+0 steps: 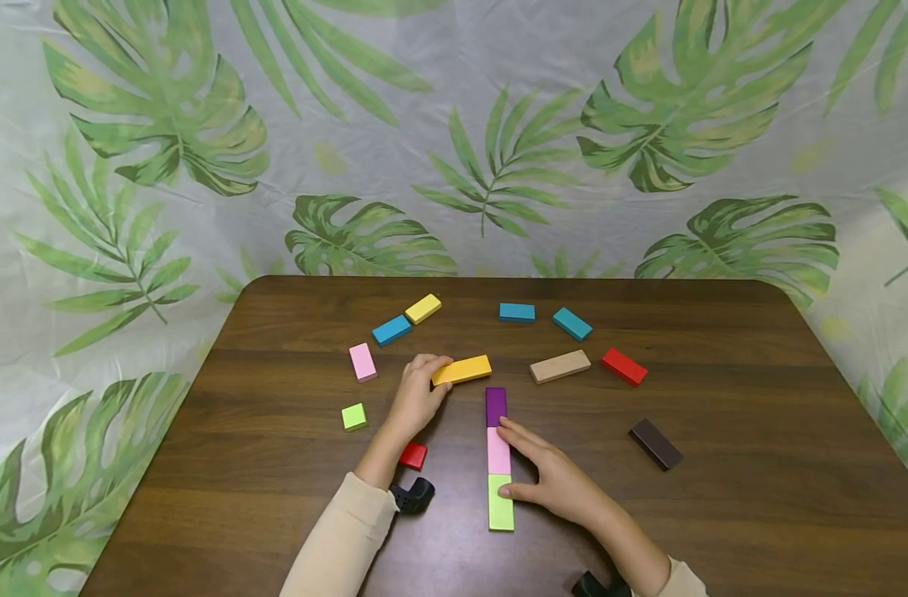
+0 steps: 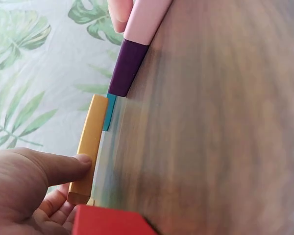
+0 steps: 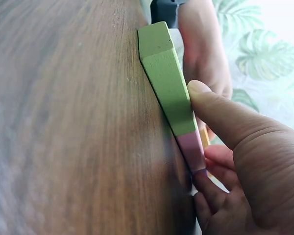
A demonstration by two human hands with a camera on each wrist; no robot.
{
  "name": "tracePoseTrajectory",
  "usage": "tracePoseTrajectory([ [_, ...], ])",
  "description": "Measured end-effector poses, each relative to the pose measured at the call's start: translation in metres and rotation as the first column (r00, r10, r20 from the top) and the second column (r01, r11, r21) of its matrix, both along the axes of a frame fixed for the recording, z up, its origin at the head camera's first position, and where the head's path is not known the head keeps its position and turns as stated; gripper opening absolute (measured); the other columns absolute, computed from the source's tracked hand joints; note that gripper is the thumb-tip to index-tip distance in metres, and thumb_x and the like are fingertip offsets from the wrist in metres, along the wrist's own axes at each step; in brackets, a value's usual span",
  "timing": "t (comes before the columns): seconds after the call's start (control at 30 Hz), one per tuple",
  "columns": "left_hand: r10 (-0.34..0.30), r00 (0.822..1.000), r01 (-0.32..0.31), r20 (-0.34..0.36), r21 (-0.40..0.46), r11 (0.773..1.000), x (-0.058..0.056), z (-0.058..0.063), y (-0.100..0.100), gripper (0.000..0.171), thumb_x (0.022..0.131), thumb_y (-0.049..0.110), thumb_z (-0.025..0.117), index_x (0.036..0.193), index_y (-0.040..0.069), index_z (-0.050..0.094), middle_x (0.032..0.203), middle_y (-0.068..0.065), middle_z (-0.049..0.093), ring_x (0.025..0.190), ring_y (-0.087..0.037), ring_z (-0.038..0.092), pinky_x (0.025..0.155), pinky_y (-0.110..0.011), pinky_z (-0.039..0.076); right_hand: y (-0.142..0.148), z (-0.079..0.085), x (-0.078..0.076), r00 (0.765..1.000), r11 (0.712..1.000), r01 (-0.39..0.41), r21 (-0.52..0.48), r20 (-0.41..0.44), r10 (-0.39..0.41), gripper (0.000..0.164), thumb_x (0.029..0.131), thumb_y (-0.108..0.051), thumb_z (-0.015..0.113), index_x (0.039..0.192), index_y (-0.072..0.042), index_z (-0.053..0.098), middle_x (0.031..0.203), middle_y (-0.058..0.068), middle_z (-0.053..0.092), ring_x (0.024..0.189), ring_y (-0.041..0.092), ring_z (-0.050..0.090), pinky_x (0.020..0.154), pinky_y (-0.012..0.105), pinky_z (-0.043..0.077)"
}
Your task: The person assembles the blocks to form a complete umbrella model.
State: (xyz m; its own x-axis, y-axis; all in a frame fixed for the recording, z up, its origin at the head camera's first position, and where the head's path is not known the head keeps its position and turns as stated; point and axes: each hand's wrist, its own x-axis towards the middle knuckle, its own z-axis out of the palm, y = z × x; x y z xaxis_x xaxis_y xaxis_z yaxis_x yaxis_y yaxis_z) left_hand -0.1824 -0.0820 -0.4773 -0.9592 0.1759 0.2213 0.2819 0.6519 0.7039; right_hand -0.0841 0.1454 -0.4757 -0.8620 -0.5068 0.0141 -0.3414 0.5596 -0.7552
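Observation:
My left hand (image 1: 416,394) pinches the left end of an orange-yellow block (image 1: 464,369) between thumb and fingers. In the left wrist view the thumb lies along the side of that orange-yellow block (image 2: 92,132). A straight row stands right of it: a purple block (image 1: 496,406) at the far end, a pink block (image 1: 498,450) in the middle, a light green block (image 1: 501,514) nearest me. My right hand (image 1: 554,477) rests against the row's right side, thumb on the green block (image 3: 166,88) and fingertips by the pink-purple joint.
Around the row lie a red block (image 1: 414,455), a small green block (image 1: 354,416), a pink block (image 1: 362,362), blue blocks (image 1: 391,330) (image 1: 517,313), a yellow block (image 1: 423,308), a teal block (image 1: 572,323), a tan block (image 1: 560,366), another red block (image 1: 623,366) and a dark brown block (image 1: 656,444).

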Motion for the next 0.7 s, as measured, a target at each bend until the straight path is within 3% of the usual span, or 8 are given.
tracePoseTrajectory([
  [0.27,-0.079,0.997,0.08,0.015,-0.066,0.995,-0.0035,-0.0003,0.0007,0.031,0.08,0.002,0.065,0.111,0.004,0.062,0.107,-0.011,0.054,0.102,-0.029,0.046,0.089,-0.038,0.037,0.0004,-0.001,-0.0006,1.0,1.0,-0.003,-0.005,-0.01,0.003,0.078,0.074,-0.044,0.069,0.138,-0.012,0.037,0.145,-0.004,0.026,0.129,0.016,0.025,0.1,0.043,0.026],
  [0.7,-0.146,0.989,0.149,0.036,-0.129,0.98,-0.0055,-0.0005,-0.0021,0.031,0.082,0.002,0.063,0.113,0.003,0.061,0.109,-0.012,0.053,0.102,-0.029,0.047,0.089,-0.039,0.037,0.0004,-0.0011,-0.0013,1.0,1.0,-0.009,-0.013,-0.013,0.009,0.078,0.075,-0.043,0.069,0.138,-0.012,0.037,0.145,-0.003,0.026,0.13,0.016,0.025,0.101,0.043,0.026],
])
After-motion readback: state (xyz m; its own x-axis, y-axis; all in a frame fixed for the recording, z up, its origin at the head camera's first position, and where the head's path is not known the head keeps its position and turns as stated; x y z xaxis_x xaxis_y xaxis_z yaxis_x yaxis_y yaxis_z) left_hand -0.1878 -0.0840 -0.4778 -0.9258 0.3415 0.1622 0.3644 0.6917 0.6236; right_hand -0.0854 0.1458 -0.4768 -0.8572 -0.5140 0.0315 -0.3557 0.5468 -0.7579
